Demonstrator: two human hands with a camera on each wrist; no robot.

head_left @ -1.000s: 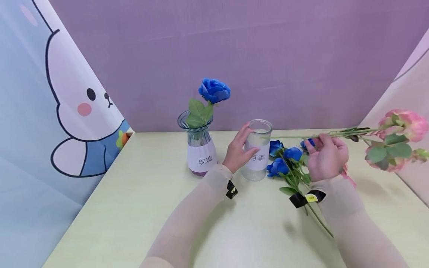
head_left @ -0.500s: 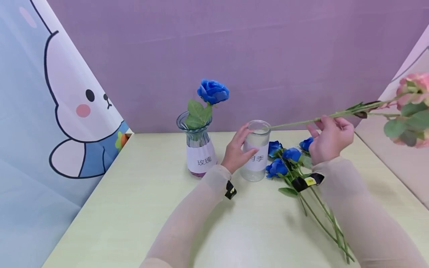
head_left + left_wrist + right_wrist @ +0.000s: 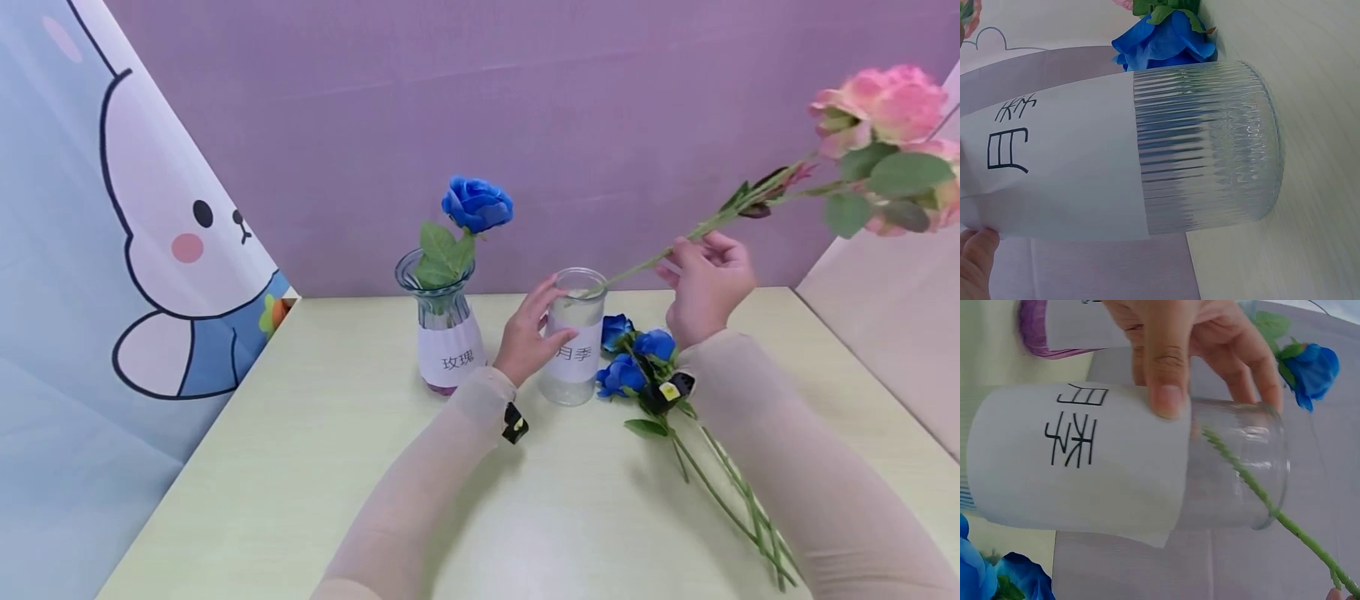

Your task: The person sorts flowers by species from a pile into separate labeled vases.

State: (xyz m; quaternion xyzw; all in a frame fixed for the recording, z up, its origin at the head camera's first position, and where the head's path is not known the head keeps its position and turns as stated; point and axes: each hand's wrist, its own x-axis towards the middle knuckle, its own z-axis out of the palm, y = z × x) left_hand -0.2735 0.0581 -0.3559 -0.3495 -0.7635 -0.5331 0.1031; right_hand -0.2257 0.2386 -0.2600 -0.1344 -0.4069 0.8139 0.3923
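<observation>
My left hand (image 3: pixel 529 337) grips a clear glass vase (image 3: pixel 573 392) with a white paper label, thumb on the front and fingers along the side. My right hand (image 3: pixel 711 285) pinches the green stem of a pink artificial flower (image 3: pixel 896 104), whose blooms lean up to the right. In the right wrist view, the stem (image 3: pixel 1300 534) slants through the vase's mouth, its cut end inside the upper part. The left wrist view shows the ribbed base of the vase (image 3: pixel 1210 150) and my left thumb (image 3: pixel 979 256) at the label's edge.
Left of my left hand stands a blue-tinted fluted vase (image 3: pixel 450 358) holding one blue rose (image 3: pixel 477 204). Several blue roses (image 3: pixel 622 375) lie right of the clear vase, stems toward the front of the table (image 3: pixel 300 467). A purple backdrop (image 3: pixel 525 125) hangs behind.
The pink flower has swung from nearly level to a steeper slant, blooms rising. Its stem end has gone from in front of the vase into its mouth. The left hand has stayed put.
</observation>
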